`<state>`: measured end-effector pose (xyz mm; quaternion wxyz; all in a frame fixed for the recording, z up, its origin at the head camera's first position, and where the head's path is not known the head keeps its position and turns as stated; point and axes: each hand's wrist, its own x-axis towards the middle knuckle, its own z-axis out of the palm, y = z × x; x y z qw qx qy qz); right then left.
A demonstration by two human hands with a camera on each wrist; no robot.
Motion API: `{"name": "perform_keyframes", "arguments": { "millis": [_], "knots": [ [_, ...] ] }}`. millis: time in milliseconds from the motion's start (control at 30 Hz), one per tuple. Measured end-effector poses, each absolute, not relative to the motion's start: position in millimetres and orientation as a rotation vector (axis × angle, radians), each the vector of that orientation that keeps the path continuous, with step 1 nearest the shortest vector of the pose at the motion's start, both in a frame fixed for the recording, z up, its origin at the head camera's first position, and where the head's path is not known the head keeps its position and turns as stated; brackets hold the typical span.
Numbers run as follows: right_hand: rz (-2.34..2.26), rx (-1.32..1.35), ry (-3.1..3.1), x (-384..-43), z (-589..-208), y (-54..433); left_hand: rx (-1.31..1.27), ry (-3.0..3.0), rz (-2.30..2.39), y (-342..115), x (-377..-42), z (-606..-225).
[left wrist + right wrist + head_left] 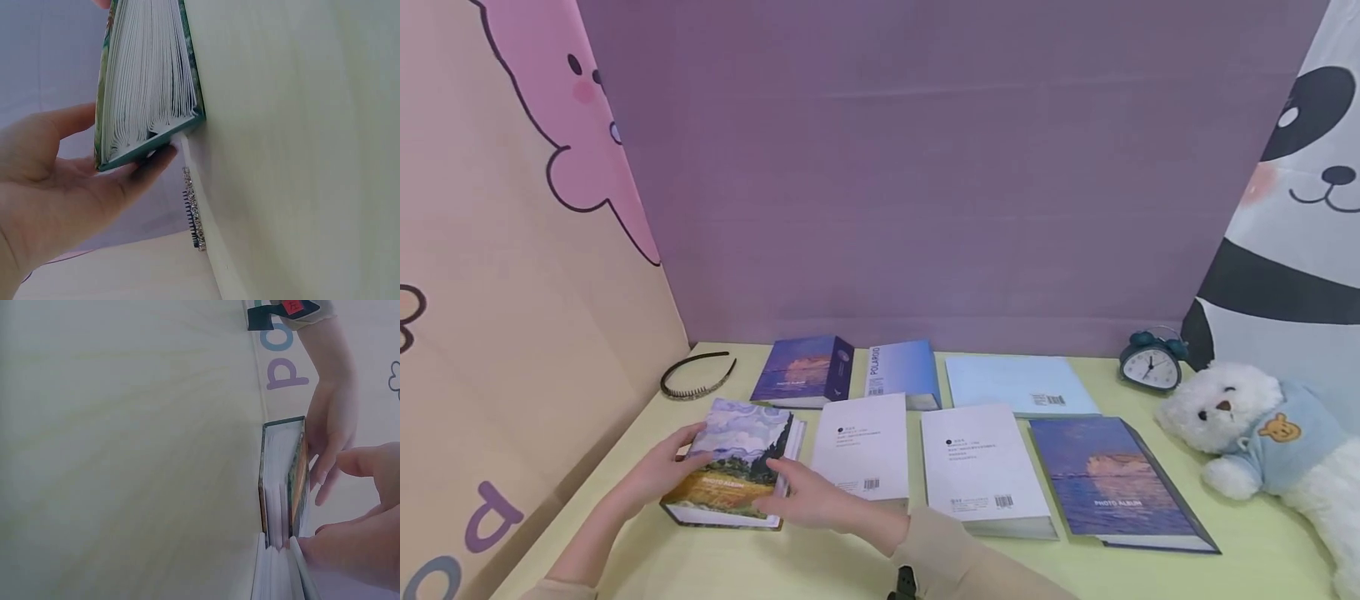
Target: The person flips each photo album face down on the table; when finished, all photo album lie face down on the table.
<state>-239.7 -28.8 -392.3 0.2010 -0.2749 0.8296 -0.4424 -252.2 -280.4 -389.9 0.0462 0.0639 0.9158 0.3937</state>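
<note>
A thick photo album (730, 467) with a painted landscape cover of clouds, trees and a golden field lies at the front left. My left hand (662, 467) holds its left edge, thumb over the cover and fingers along the dark green spine (150, 147). In the left wrist view the white page edges (147, 69) show from below. My right hand (808, 496) is at the album's right side, fingers and thumb spread over the cover's edge. Seen from the right wrist, its thumb stands apart from the fingers, beyond a white album (275, 575) in front.
Two white-backed albums (861, 442) (977, 462) and a sunset-cover album (1120, 483) lie to the right. Behind are another sunset album (797, 367), a blue Polaroid album (898, 371) and a pale blue one (1015, 383). A headband (688, 392), alarm clock (1150, 367) and plush bear (1277, 442) flank them.
</note>
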Motion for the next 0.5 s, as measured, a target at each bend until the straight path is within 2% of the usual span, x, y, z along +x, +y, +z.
{"name": "perform_keyframes", "arguments": {
  "millis": [233,500],
  "knots": [
    [-1.166,-0.755,2.364,-237.6,-392.7,-34.4,0.107,2.74,1.11,-282.0,-252.3,-390.1],
    [-1.103,-0.747,2.393,-238.0,-392.7,-39.4,0.05,2.691,1.23,-280.0,-251.0,-390.2]
  ]
}}
